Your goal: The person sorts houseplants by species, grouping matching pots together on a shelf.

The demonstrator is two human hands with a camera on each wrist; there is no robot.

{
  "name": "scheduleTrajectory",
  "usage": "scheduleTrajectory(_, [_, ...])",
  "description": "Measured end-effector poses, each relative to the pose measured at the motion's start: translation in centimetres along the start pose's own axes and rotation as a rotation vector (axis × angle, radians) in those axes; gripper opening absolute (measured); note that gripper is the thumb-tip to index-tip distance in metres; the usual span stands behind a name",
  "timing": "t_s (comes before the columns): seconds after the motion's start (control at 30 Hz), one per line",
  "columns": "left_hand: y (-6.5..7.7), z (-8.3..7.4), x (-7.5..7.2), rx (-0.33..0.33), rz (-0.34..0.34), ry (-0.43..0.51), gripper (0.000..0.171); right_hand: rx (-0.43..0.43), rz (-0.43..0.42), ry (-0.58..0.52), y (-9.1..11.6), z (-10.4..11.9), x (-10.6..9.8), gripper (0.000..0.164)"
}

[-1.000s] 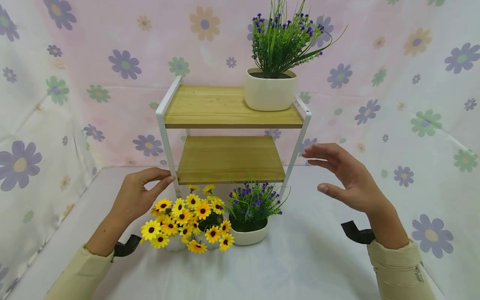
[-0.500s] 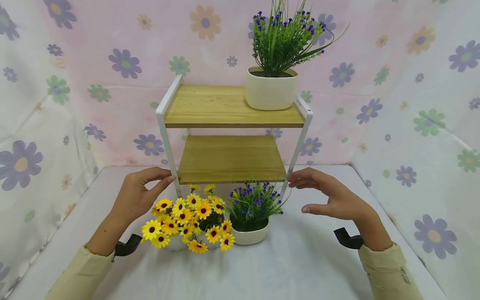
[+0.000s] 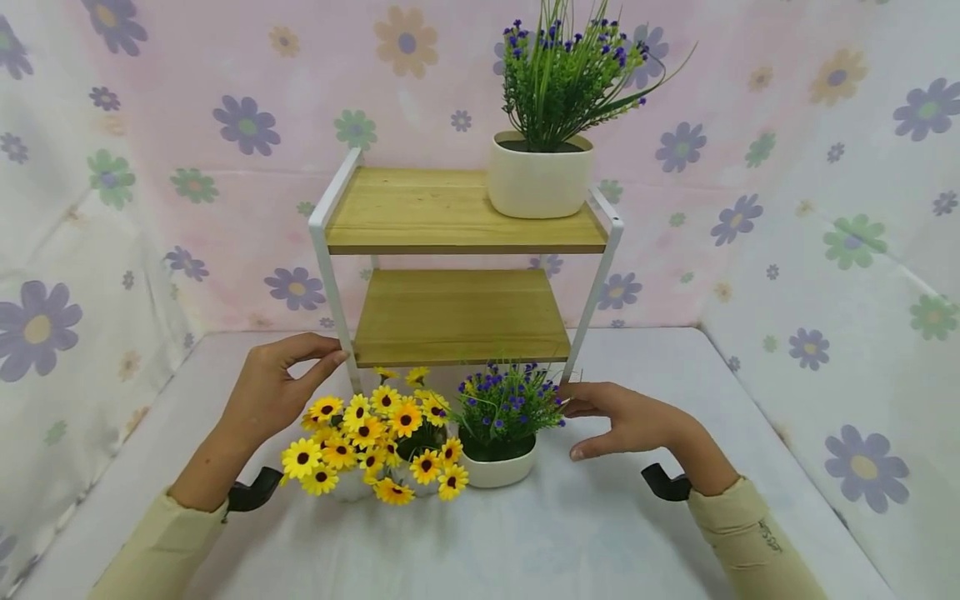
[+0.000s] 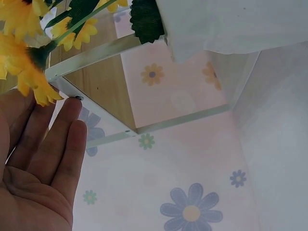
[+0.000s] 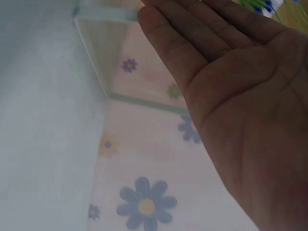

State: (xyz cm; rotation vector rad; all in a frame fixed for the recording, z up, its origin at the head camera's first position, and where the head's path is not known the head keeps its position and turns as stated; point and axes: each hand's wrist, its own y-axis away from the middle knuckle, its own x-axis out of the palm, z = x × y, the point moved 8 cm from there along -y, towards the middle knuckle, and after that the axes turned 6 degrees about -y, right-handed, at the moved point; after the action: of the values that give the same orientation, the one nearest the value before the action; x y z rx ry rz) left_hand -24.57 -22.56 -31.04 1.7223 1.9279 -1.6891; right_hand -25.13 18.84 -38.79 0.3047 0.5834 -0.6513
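Since a second ago, the right hand (image 3: 626,421) has dropped from a raised spot well out to the side and come in low, near a bushy plant with green leaves and small purple blossoms (image 3: 510,408). Its fingers are straight and the thumb stands apart from them; the fingertips are partly lost behind thin sprigs and the foot of the white right-hand upright (image 3: 594,292), so contact with either cannot be told.

The left hand (image 3: 264,392) has stayed at the white, flat-sided left-hand upright (image 3: 332,292), level with the lower board. Thumb and index fingertip come together at it, and the left wrist view shows other fingers nearly straight beside a small screw (image 4: 79,98); whether they pinch the upright or merely touch it cannot be told.

Both uprights belong to a two-tier rack (image 3: 408,208) with smooth, rectangular boards of pale yellow wood, streaked with grain. It stands on a soft white cloth (image 3: 592,533). The purple-flowered plant sits before its right part in a low, rounded cream pot (image 3: 498,474), beside yellow daisy-like flowers (image 3: 367,433) with dark centres. Atop the rack, toward the right, a taller grassy purple-flowered plant (image 3: 558,92) rises from a smooth, cream, oval-sided pot (image 3: 538,179).
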Motion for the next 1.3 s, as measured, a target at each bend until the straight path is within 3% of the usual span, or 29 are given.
scheduleTrajectory(0.1, [0.0, 0.0, 0.0, -0.006, 0.002, 0.005, 0.017, 0.052, 0.020, 0.004, -0.8, -0.6, 1.4, 0.097])
scheduleTrajectory(0.2, [0.0, 0.0, 0.0, -0.003, -0.001, 0.002, 0.017, 0.051, 0.029, 0.018, -1.6, -0.8, 2.6, 0.108])
scheduleTrajectory(0.37, [-0.1, 0.1, 0.1, 0.000, 0.001, 0.008, 0.018, 0.033, -0.032, 0.061, -2.6, -1.0, 3.7, 0.107])
scheduleTrajectory(0.6, [0.0, 0.1, 0.1, -0.004, 0.000, 0.005, 0.016, -0.080, -0.131, -0.038, -4.1, -0.6, 4.9, 0.103])
scheduleTrajectory(1.03, [-0.2, 0.0, 0.1, -0.002, 0.003, 0.003, 0.016, -0.110, -0.211, -0.153, -4.8, -1.1, 5.2, 0.109])
scheduleTrajectory(1.3, [-0.1, 0.0, 0.1, -0.005, 0.002, 0.009, 0.016, -0.178, -0.274, -0.014, -4.5, -0.3, 4.6, 0.107])
